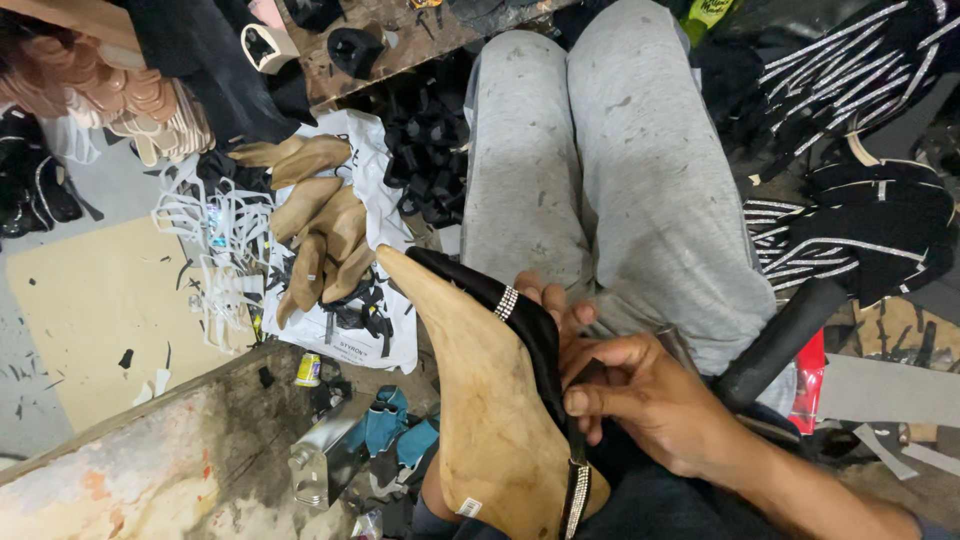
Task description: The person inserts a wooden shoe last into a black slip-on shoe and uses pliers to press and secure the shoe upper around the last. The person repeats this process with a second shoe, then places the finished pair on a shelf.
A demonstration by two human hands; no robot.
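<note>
Right hand [655, 400] pinching the black fabric upper with rhinestone straps [530, 325] against a pale pointed wooden shoe last [480, 400], resting on the lap, left hand [560, 305] mostly hidden behind it, apparently gripping, spare wooden lasts [315, 225] piled on the floor beyond.

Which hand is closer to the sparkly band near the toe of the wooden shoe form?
Left. The left hand sits behind the wooden shoe form, fingers beside the sparkly band. The right hand grips lower down.

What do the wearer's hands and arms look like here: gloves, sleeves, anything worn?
Both bare. The right hand has no glove, ring or watch, and its forearm shows no sleeve. Only the fingers of the left hand show, also ungloved; its arm is hidden.
</note>
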